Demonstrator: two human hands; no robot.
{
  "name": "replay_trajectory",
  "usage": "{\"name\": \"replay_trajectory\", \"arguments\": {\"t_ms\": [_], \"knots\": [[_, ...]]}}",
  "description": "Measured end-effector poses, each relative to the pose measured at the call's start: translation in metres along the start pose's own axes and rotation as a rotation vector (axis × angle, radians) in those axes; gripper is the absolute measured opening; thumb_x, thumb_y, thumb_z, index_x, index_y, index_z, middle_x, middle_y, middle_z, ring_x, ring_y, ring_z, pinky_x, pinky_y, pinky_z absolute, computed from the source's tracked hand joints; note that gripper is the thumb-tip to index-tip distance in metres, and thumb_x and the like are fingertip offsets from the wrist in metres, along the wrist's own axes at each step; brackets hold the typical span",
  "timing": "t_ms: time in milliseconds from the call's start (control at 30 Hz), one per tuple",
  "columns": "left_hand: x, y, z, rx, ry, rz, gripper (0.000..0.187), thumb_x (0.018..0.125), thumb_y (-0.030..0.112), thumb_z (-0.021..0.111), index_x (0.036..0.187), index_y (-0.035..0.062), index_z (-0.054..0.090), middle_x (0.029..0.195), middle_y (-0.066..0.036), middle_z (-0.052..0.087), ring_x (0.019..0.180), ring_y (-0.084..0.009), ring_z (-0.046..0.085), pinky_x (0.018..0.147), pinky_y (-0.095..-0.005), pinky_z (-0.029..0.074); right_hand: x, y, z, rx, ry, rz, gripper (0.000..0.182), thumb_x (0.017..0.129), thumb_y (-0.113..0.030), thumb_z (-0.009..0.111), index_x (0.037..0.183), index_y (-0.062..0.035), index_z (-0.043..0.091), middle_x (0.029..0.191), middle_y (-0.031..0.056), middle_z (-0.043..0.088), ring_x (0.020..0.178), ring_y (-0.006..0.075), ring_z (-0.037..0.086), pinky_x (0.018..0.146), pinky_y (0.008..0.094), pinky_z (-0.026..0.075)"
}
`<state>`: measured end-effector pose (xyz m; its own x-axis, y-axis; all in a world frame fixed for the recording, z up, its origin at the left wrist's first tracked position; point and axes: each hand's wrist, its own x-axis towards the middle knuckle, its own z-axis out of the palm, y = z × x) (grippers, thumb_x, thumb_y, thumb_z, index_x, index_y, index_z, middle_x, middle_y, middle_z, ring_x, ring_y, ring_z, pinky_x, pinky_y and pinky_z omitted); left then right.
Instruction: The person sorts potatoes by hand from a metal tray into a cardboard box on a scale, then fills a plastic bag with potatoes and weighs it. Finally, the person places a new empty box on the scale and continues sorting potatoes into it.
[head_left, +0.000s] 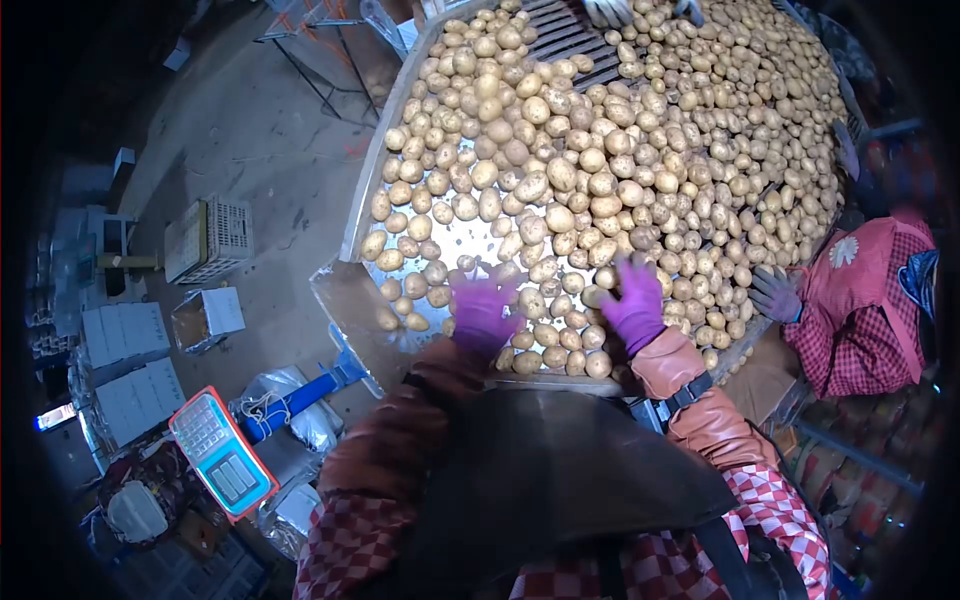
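Across a metal sorting desk (365,300) heaped with potatoes (600,150), the left hand (482,312) and right hand (636,305), both gloved, are laid open and empty on the nearest potatoes; sorting seems underway, and a single potato must next be gripped.

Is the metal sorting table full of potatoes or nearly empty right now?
Full: tan potatoes cover most of the metal sorting table; only the near-left corner is bare.

Left hand (482,312) and right hand (636,304) rest spread on potatoes (560,190).
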<state>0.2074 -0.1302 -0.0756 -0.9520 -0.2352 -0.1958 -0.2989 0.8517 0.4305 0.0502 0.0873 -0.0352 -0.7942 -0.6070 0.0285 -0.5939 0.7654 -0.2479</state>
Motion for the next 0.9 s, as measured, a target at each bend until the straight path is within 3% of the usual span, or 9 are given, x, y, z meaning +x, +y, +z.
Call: {"name": "replay_trajectory", "arguments": {"t_ms": [33, 133, 233, 267, 400, 533, 667, 733, 900], "knots": [[-0.004, -0.001, 0.021, -0.043, 0.240, 0.376, 0.049, 0.078, 0.035, 0.069, 0.123, 0.0155, 0.062, 0.132, -0.014, 0.052, 0.129, -0.0401, 0.043, 0.105, -0.0608, 0.028, -0.013, 0.005, 0.015, 0.010, -0.052, -0.076, 0.065, 0.072, -0.032, 0.075, 0.128, -0.0067, 0.054, 0.127, 0.0243, 0.050, 0.103, 0.0438, 0.055, 0.091, 0.0499, 0.046], [0.002, -0.042, 0.022, 0.075, 0.218, 0.275, 0.054, 0.078, 0.034, 0.071, 0.127, 0.0149, 0.058, 0.132, -0.016, 0.051, 0.130, -0.0407, 0.043, 0.103, -0.0625, 0.033, -0.023, -0.020, 0.002, 0.172, -0.412, -0.127, 0.072, 0.070, -0.032, 0.077, 0.136, -0.0150, 0.052, 0.146, 0.0317, 0.035, 0.119, 0.0469, 0.049, 0.100, 0.0494, 0.043], [0.002, -0.030, -0.020, -0.591, 0.339, -0.369, 0.045, 0.077, 0.021, 0.070, 0.119, 0.0084, 0.060, 0.121, -0.017, 0.058, 0.119, -0.0372, 0.051, 0.089, -0.0520, 0.046, -0.021, -0.014, 0.025, 0.394, -0.363, -0.472, 0.064, 0.074, -0.030, 0.075, 0.132, -0.0134, 0.055, 0.139, 0.0287, 0.044, 0.117, 0.0455, 0.051, 0.100, 0.0491, 0.043], [0.011, -0.045, -0.001, -0.068, 0.542, -0.240, 0.046, 0.077, 0.019, 0.069, 0.120, 0.0079, 0.060, 0.121, -0.018, 0.059, 0.120, -0.0379, 0.051, 0.093, -0.0515, 0.044, -0.021, -0.011, 0.037, 0.465, -0.360, -0.568, 0.062, 0.075, -0.030, 0.074, 0.131, -0.0127, 0.055, 0.136, 0.0270, 0.046, 0.118, 0.0447, 0.051, 0.101, 0.0489, 0.043], [0.115, 0.033, -0.026, -0.105, 0.654, 0.302, 0.049, 0.080, 0.018, 0.064, 0.128, 0.0093, 0.059, 0.129, -0.021, 0.057, 0.121, -0.0421, 0.052, 0.104, -0.0546, 0.038, -0.019, -0.008, 0.048, 0.700, -0.239, -0.893, 0.046, 0.082, -0.020, 0.071, 0.125, -0.0108, 0.060, 0.129, 0.0218, 0.054, 0.113, 0.0399, 0.057, 0.094, 0.0475, 0.048], [0.164, 0.062, -0.037, 0.117, 0.447, 0.347, 0.050, 0.079, 0.021, 0.065, 0.129, 0.0189, 0.060, 0.135, -0.017, 0.052, 0.124, -0.0386, 0.050, 0.104, -0.0503, 0.037, 0.007, 0.007, 0.010, 0.842, -0.186, -0.439, 0.041, 0.082, -0.015, 0.067, 0.122, -0.0056, 0.061, 0.113, 0.0200, 0.064, 0.104, 0.0361, 0.061, 0.092, 0.0445, 0.049], [0.127, -0.002, -0.011, 0.019, 0.315, 0.285, 0.043, 0.082, 0.028, 0.064, 0.124, 0.0218, 0.063, 0.139, -0.015, 0.048, 0.129, -0.0362, 0.044, 0.104, -0.0550, 0.035, 0.037, 0.071, -0.035, 0.579, 0.182, -0.057, 0.050, 0.081, -0.024, 0.070, 0.127, -0.0051, 0.059, 0.118, 0.0203, 0.063, 0.111, 0.0376, 0.058, 0.097, 0.0461, 0.046], [0.097, -0.018, -0.011, 0.046, 0.338, 0.127, 0.039, 0.085, 0.032, 0.061, 0.122, 0.0212, 0.065, 0.139, -0.017, 0.047, 0.129, -0.0368, 0.044, 0.102, -0.0569, 0.034, 0.030, 0.101, -0.017, 0.160, 0.205, 0.007, 0.066, 0.077, -0.030, 0.074, 0.135, -0.0053, 0.053, 0.128, 0.0220, 0.058, 0.119, 0.0418, 0.053, 0.102, 0.0472, 0.043], [0.016, -0.017, -0.001, 0.128, 0.219, -0.033, 0.061, 0.081, 0.033, 0.066, 0.140, 0.0216, 0.051, 0.146, -0.020, 0.041, 0.131, -0.0497, 0.037, 0.103, -0.0605, 0.032, 0.003, 0.042, 0.017, 0.449, -0.157, -0.159, 0.080, 0.070, -0.036, 0.078, 0.139, -0.0086, 0.050, 0.140, 0.0276, 0.046, 0.122, 0.0447, 0.048, 0.103, 0.0534, 0.040]]}}
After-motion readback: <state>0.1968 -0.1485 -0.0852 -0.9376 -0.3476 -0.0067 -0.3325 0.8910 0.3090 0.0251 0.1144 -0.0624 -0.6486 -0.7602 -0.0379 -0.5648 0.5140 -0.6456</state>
